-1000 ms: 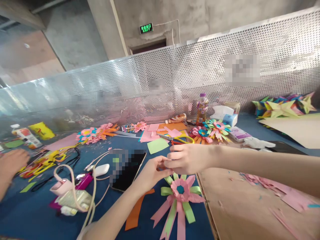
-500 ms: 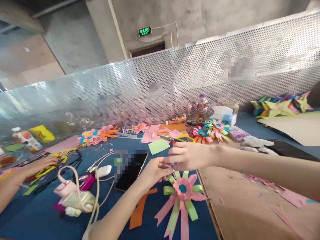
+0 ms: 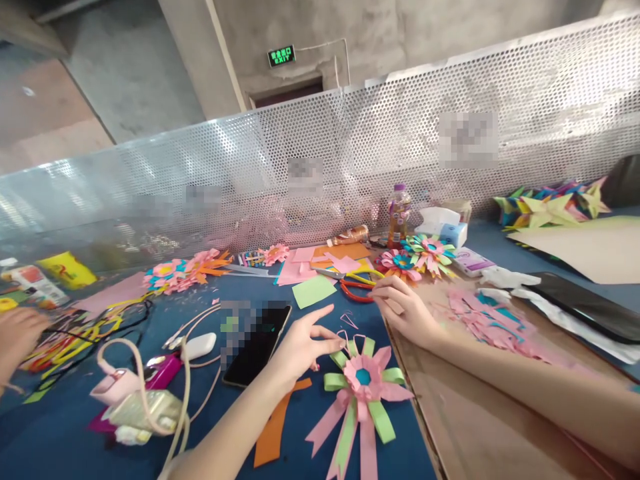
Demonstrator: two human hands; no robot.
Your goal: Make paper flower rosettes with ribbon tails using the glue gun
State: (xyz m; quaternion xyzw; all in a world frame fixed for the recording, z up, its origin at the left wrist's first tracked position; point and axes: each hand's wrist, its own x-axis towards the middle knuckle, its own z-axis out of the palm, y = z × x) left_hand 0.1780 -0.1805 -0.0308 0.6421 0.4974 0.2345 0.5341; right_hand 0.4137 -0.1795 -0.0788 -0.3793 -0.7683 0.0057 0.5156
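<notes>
My left hand [image 3: 300, 347] hovers left of a paper flower [image 3: 364, 379] with a blue centre, pink petals, green loops and pink and green tails. Its index finger points out, apart from the other fingers. One fingertip lies by a thin pale loop [image 3: 343, 339] at the flower's top; contact is unclear. Farther up lies another small thin loop [image 3: 349, 320]. My right hand [image 3: 407, 310] has its fingers stretched toward scissors [image 3: 356, 295] with red and yellow handles. Its fingertips are at the red handle, with no clear grip showing.
A phone [image 3: 257, 347] and an orange strip [image 3: 275, 427] lie beside my left arm. Cables and chargers [image 3: 145, 407] crowd the left, near another person's hand [image 3: 23, 333]. Paper sheets [image 3: 314, 291], finished flowers [image 3: 430, 253] and a bottle [image 3: 399, 217] stand toward the perforated panel.
My hands have parted. The right has moved away from the flower's top to the scissors, while the left stays near the loops with its index finger raised. The other person's hand has shifted left.
</notes>
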